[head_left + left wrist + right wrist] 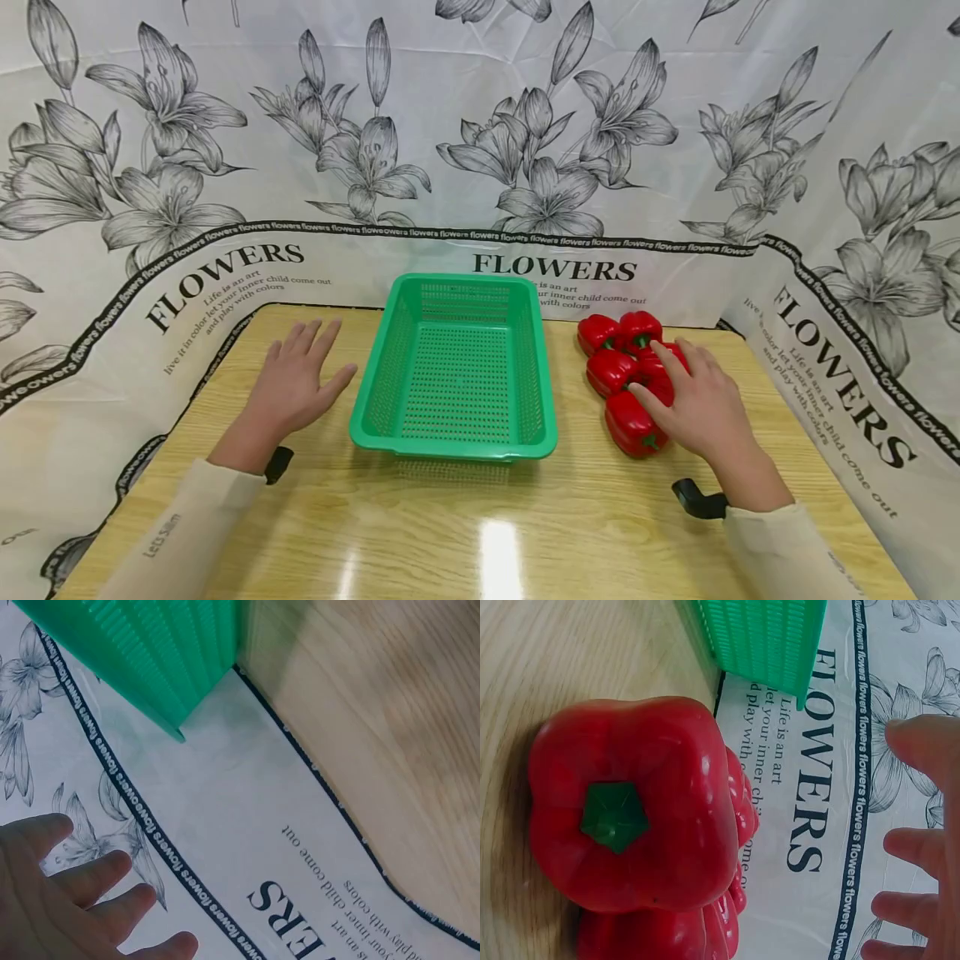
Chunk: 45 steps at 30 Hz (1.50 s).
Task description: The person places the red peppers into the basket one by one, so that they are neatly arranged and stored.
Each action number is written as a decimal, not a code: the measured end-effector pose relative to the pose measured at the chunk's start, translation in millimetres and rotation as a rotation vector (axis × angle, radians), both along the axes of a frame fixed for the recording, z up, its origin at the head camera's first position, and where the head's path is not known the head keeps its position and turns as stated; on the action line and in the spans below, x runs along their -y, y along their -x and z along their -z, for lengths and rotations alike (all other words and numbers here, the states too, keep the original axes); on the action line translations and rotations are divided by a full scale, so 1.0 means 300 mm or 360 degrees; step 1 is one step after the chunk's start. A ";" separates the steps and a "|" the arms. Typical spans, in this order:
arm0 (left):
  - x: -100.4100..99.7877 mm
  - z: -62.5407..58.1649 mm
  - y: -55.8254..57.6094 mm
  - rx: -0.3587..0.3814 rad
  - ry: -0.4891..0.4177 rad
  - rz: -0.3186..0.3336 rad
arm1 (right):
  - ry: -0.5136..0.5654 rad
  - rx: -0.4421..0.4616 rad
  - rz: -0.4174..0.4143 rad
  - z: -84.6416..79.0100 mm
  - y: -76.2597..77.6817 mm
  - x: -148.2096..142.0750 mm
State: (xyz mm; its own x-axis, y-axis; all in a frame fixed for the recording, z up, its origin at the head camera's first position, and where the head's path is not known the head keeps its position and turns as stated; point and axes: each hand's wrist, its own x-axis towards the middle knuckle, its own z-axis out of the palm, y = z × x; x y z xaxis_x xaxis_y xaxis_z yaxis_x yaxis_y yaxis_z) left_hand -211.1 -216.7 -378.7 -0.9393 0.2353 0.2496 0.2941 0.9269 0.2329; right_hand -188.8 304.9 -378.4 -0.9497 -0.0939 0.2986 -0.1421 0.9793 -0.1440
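Relation to watch: right hand vs. red peppers. A cluster of red peppers (609,372) is seen on the tabletop (420,533), right of the green basket (547,383). The right hand (701,396) is held at the cluster's right side, so the peppers are placed to its left, with the thumb and index finger seen across them in the head view. Fingers spread apart, nothing gripped. A gap is shown between fingertips and peppers in the right wrist view; contact can't be confirmed.

The cluster is stretched along the near-far direction, same as the basket's long axis. The nearest pepper (630,423) is set level with the thumb, slightly towards the person; its green stem (615,817) is faced to the right wrist camera. The basket is left of the peppers, well apart from the right hand.

The left hand (295,379) is held left of the basket, fingers straight and parted, nothing held, no touch seen. The peppers are put out of its near side by the basket in between; the right hand is clearly nearer.
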 end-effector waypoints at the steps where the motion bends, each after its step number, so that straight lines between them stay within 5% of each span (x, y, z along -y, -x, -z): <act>1: -0.004 0.003 0.000 -0.0004 -0.0015 0.0008 | -0.0005 -0.0010 -0.0008 0.001 0.000 0.003; 10: -0.034 0.026 0.001 -0.0041 -0.0231 0.0103 | -0.0034 -0.0011 -0.0060 0.014 -0.002 0.021; 23: -0.038 0.075 0.009 0.0220 -0.0516 0.0200 | 0.0031 0.0119 -0.0069 0.035 -0.005 0.039; 45: -0.066 0.148 0.000 0.0450 -0.0874 0.0272 | 0.0058 0.0191 0.0005 0.120 -0.037 0.062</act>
State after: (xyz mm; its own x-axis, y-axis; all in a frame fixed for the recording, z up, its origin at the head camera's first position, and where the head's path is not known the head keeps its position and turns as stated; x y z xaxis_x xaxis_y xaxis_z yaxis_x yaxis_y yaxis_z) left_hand -211.0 -197.0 -423.0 -0.9471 0.2959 0.1244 0.2848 0.5958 0.7509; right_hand -177.7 286.2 -414.3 -0.9792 -0.0819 0.1857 -0.1185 0.9735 -0.1954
